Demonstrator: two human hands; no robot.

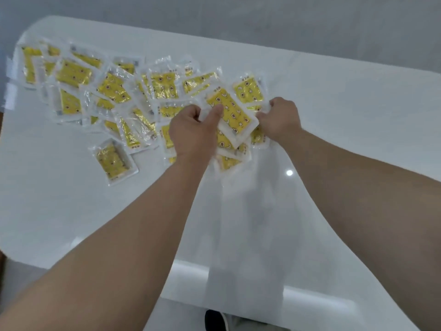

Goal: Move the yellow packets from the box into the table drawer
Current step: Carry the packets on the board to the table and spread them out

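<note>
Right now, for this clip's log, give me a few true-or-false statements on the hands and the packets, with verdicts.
1. The left hand pinches the top packet, thumb over it. True.
2. The yellow packets lie in one neat row. False: they lie scattered and overlapping on the table.
3. The right hand rests flat on bare table. False: its fingers curl on packets at the pile's right edge.
4. A lone packet sits at the near-left fringe of the spread. True.
</note>
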